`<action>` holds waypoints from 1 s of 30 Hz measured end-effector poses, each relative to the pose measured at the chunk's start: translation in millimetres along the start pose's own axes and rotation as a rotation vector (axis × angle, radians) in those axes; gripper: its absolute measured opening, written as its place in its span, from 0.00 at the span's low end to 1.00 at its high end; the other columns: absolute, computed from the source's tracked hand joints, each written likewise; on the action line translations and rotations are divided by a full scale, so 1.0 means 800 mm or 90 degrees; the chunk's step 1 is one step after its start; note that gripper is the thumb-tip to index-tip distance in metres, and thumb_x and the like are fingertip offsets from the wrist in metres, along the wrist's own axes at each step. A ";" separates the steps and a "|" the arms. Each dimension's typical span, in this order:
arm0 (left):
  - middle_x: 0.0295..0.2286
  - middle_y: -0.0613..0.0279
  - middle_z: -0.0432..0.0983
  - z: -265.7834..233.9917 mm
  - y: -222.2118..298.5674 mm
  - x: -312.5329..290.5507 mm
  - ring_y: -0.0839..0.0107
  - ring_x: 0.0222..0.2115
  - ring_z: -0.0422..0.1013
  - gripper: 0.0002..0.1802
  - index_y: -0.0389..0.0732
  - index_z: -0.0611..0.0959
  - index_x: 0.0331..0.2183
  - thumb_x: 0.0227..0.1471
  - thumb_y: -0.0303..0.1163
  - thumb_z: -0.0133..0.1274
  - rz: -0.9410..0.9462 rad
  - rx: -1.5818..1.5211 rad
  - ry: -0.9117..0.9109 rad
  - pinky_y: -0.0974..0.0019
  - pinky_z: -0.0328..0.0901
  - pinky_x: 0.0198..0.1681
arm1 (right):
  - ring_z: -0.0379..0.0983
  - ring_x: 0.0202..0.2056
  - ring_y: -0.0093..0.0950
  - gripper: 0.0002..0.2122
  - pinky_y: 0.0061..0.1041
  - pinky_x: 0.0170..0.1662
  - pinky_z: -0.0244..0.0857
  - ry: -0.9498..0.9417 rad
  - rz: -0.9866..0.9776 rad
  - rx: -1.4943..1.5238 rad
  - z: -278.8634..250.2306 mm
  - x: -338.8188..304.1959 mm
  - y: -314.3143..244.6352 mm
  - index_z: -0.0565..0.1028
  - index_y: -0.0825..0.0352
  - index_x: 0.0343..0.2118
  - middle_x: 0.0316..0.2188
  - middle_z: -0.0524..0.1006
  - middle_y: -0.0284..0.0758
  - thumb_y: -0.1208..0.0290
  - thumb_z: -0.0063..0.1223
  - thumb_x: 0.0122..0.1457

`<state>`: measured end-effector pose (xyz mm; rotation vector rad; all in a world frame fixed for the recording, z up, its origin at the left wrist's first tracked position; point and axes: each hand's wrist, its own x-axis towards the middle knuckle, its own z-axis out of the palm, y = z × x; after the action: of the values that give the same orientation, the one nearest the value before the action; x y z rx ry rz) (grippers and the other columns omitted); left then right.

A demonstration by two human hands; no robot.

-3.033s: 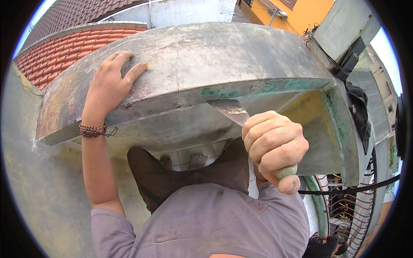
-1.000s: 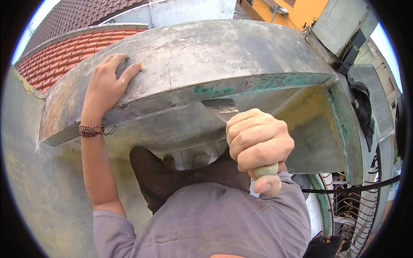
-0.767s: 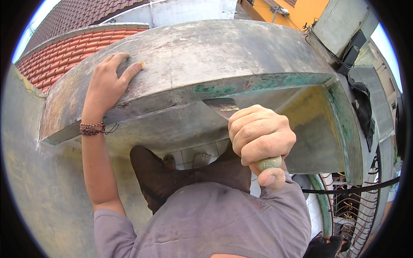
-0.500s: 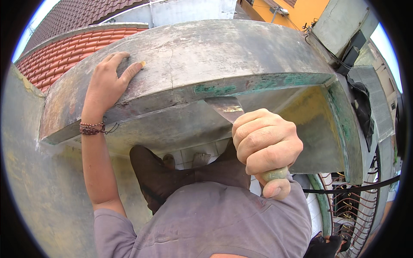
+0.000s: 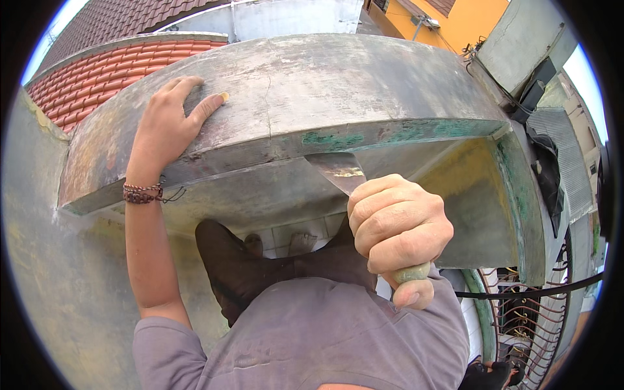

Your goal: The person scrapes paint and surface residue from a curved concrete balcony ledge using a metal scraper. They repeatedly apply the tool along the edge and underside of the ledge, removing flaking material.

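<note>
My right hand is wrapped round the handle of a paint scraper, whose handle end shows below the fist. The scraper's wide metal blade points up and left. Its edge is at the lower edge of a curved concrete ledge; whether it touches cannot be made out. Patches of green paint remain on the ledge's narrow front face, just above the blade. My left hand lies on the ledge's top at the left, fingers stretched out and thumb apart, holding nothing. Braided bracelets circle that wrist.
A stained wall rises along the left. Beyond the ledge are orange roof tiles. At the right are a post with cables, a hanging black cloth and a curved metal railing. White floor tiles show below by my feet.
My right hand and the scraper have shifted slightly left and down from the ledge's edge. My left hand stays on the ledge, and the view has tilted a little.
</note>
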<state>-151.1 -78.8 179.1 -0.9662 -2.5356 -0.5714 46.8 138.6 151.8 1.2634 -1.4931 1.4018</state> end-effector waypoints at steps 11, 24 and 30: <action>0.43 0.44 0.75 0.001 -0.003 0.000 0.52 0.46 0.72 0.34 0.31 0.79 0.44 0.52 0.55 0.54 -0.009 -0.001 -0.005 0.56 0.65 0.50 | 0.57 0.09 0.23 0.20 0.21 0.12 0.48 0.010 0.020 0.013 0.002 0.001 0.010 0.70 0.70 0.16 0.10 0.64 0.32 0.56 0.51 0.55; 0.24 0.53 0.79 0.018 0.057 -0.075 0.64 0.22 0.74 0.09 0.31 0.82 0.30 0.48 0.27 0.61 0.156 -0.114 0.450 0.69 0.68 0.26 | 0.61 0.18 0.23 0.14 0.22 0.21 0.55 0.365 0.342 -0.013 -0.036 -0.111 -0.039 0.69 0.67 0.20 0.16 0.67 0.34 0.62 0.57 0.50; 0.21 0.56 0.75 0.143 0.176 -0.230 0.66 0.20 0.70 0.11 0.32 0.80 0.25 0.49 0.31 0.60 -0.066 -0.640 -0.141 0.68 0.66 0.26 | 0.63 0.22 0.25 0.10 0.24 0.28 0.58 0.524 0.562 -0.029 0.001 -0.200 -0.050 0.69 0.67 0.23 0.18 0.67 0.34 0.66 0.53 0.53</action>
<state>53.1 -26.5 29.3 -1.2272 -2.4381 -1.9649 127.3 168.9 11.2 -0.1457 -1.4636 2.0498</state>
